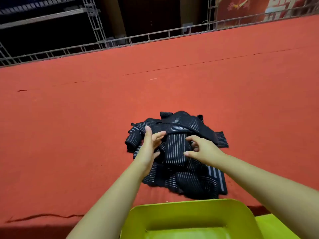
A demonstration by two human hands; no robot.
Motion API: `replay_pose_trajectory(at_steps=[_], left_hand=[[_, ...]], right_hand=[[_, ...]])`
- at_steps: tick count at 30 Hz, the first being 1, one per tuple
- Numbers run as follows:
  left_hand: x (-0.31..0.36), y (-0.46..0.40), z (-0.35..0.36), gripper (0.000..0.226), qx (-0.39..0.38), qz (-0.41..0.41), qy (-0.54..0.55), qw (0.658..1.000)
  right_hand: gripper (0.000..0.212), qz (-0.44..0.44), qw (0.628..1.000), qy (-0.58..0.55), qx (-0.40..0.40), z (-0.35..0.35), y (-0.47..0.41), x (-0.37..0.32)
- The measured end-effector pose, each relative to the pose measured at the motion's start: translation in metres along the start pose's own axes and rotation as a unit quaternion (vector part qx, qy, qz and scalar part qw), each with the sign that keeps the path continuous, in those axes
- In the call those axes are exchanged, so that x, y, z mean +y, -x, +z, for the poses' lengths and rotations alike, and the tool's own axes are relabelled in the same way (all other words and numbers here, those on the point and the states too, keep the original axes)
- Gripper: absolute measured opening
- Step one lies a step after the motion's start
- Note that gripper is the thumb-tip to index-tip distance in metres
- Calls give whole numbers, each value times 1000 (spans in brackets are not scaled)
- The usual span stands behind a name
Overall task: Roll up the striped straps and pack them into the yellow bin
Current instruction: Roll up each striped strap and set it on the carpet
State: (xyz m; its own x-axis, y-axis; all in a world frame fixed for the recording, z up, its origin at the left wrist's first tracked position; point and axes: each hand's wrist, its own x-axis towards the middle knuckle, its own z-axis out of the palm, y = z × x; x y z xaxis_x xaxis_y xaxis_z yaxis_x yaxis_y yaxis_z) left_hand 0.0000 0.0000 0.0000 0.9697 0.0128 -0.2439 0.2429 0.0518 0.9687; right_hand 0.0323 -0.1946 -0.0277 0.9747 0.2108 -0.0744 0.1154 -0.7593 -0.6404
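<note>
My hands flank one strap [174,149] atop the pile [179,169]; my left hand [148,149] touches it with spread fingers; my right hand [200,149] pinches its edge. The bin [172,214] sits near me, just below the pile.

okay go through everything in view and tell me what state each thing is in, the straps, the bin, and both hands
Pile of black striped elastic straps: loose, tangled, on the red cloth.
Yellow-green plastic bin: nothing seen inside.
Left hand: fingers straight, touching the pile.
Right hand: fingers curled at one strap, grip unclear.
</note>
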Motion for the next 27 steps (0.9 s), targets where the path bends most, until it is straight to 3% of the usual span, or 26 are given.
replay_pose_trajectory(at_steps=[3, 5, 7, 10, 14, 18, 20, 24, 27], left_hand=[[-29, -23, -4, 62, 56, -15, -35, 998], [-40, -28, -4, 51, 35, -41, -75, 996], [-45, -25, -2, 40, 13, -36, -95, 995], [-41, -9, -2, 22, 21, 25, -89, 995], [-32, 17, 2, 36, 5, 88, -69, 994], [-10, 40, 14, 31, 7, 147, -24, 989], [2, 47, 15, 28, 5, 182, -6, 983], [20, 64, 18, 28, -31, 226, -22, 973], [24, 79, 18, 31, -81, 240, -1, 967]], right_hand=[[56, 20, 999, -31, -12, 29, -13, -2], [47, 64, 987, -143, 25, 42, -17, -5], [37, 97, 947, -299, 59, 45, -16, -5], [25, 81, 895, -433, 76, 35, -4, -9], [16, 25, 889, -448, 87, 19, 26, -19], [11, 35, 871, -486, 54, 0, 53, -22], [25, 70, 851, -520, 14, -5, 57, -20], [69, 111, 774, -621, -53, 2, 55, -16], [69, 91, 725, -680, -61, 2, 53, -26]])
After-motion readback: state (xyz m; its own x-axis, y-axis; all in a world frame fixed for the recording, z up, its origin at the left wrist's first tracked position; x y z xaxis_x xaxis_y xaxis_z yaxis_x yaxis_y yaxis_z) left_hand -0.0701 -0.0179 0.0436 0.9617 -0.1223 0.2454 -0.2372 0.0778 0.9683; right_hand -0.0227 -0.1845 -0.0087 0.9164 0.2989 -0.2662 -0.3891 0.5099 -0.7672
